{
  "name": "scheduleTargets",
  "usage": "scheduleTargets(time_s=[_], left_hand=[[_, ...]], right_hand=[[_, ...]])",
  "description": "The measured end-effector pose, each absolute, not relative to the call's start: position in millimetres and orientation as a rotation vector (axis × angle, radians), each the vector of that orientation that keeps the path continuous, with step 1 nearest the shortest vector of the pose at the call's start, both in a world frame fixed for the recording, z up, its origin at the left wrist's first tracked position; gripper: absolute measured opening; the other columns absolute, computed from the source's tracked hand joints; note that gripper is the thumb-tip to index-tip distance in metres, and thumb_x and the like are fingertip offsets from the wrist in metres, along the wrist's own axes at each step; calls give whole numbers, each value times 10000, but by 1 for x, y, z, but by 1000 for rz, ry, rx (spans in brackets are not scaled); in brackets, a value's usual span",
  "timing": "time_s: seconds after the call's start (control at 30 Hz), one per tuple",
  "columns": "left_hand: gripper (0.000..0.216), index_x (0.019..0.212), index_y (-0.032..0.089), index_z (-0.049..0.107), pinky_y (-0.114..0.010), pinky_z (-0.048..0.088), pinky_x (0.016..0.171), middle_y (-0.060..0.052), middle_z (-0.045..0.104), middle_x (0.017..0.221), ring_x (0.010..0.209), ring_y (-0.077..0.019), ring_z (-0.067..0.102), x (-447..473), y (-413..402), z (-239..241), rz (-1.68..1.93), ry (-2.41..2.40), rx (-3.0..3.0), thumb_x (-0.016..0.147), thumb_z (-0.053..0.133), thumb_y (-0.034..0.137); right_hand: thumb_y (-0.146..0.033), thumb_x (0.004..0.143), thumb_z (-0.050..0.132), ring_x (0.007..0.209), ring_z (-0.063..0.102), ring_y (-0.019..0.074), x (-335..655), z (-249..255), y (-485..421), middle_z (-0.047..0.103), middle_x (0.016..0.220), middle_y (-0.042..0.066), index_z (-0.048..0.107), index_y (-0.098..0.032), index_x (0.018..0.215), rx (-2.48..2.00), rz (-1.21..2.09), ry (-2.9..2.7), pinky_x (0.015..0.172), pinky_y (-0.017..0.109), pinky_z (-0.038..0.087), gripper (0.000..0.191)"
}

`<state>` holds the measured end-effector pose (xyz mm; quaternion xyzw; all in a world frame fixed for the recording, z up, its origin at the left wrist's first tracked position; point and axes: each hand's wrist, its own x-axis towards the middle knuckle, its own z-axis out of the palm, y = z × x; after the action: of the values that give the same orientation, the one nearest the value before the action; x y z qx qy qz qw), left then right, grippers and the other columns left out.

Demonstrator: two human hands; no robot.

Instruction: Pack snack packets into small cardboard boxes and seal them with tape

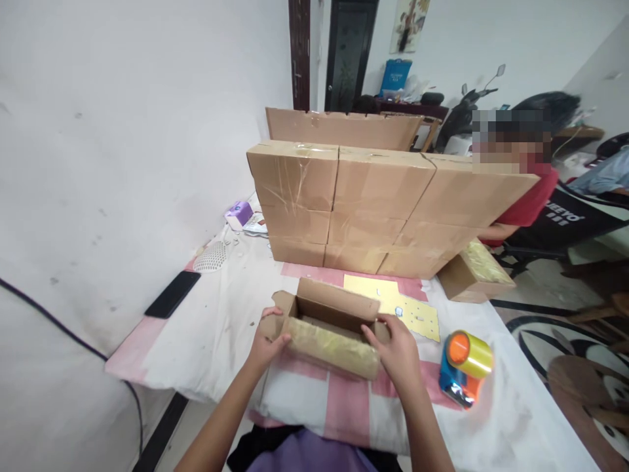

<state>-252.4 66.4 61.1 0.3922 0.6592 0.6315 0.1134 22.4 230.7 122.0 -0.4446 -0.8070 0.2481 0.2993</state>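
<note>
In front of me on the cloth stands a small cardboard box (329, 351), its top flaps up and its inside showing. Yellowish tape covers the side that faces me. My left hand (269, 337) grips the box's left end, thumb on the near corner and fingers around the side flap. At the right end, my right hand (396, 344) holds the other side flap, with fingers bent over the rim. A tape dispenser (464, 367) with a yellow roll lies to the right of my right hand. Behind the box is a yellow patterned sheet (417, 316).
A wall of stacked cardboard boxes (366, 203) stands at the back of the table. Another taped box (474, 272) sits at the right edge. A black phone (173, 295), a white perforated piece (211, 257) and a purple pack (239, 215) lie left. A person in a red top (531, 200) is beyond.
</note>
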Motion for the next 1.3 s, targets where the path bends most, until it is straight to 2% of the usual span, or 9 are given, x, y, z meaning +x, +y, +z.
scheduleTargets(time_s=[0.13,0.3,0.47,0.63,0.73,0.87,0.97,1.07,1.3], left_hand=[[604,1045,213,572,-412,481,937,-67,583,1023,1006,-268,601,-252,70,53,1878,1916,1075,713,755,684],[592,1031,213,582,-384,463,923,-53,566,1016,993,-251,579,-246,67,38,1993,1821,946,684,799,640],[713,1136,219,597,-354,502,836,-69,591,1062,935,-233,600,-236,66,28,2076,1623,763,682,747,747],[617,1265,262,569,-339,535,850,-73,635,1177,1004,-222,650,-232,58,36,2084,1457,615,851,600,718],[498,1301,285,553,-362,514,965,-96,585,1396,1236,-254,602,-236,51,45,2064,1489,717,894,664,551],[495,1386,300,517,-446,454,1063,-111,468,1562,1420,-294,460,-236,41,77,1996,1945,1433,917,674,310],[535,1357,309,560,-527,291,1181,-77,617,1436,1405,-291,470,-224,44,117,1480,2095,2283,863,723,185],[469,1373,296,576,-605,121,1216,-64,701,1316,1342,-297,526,-207,53,151,955,2011,2522,923,656,190],[179,931,235,683,-454,303,987,0,698,782,887,-197,601,-195,48,143,1014,1987,2664,978,557,118]], right_hand=[[-486,879,651,782,641,264,12,132,241,716,864,60,655,-227,903,-1282,696,-2134,715,346,440,261],[-499,844,678,782,601,228,5,103,245,655,773,23,623,-213,786,-1117,1206,-1662,738,320,447,297],[-551,939,547,976,621,239,6,67,231,672,1017,53,630,-216,989,-1065,1310,-1447,872,356,487,349],[-495,914,624,1075,605,261,24,59,213,626,1148,87,585,-215,1195,-1039,1046,-1436,980,443,471,398],[-405,893,675,1059,585,264,39,72,206,573,1202,102,528,-237,1327,-958,744,-1616,932,455,490,488],[-293,869,681,1270,471,348,57,97,196,443,1392,135,572,-284,1363,-855,403,-2003,988,524,453,506],[-186,874,600,1379,365,397,64,114,187,437,1489,95,641,-330,1312,-759,216,-2279,1045,593,376,463],[-156,882,560,1443,303,412,65,126,180,540,1487,38,659,-349,1290,-684,127,-2443,1099,639,264,463],[-355,976,566,1471,323,394,53,144,185,659,1396,30,660,-307,1284,-813,254,-2599,1175,677,55,325]])
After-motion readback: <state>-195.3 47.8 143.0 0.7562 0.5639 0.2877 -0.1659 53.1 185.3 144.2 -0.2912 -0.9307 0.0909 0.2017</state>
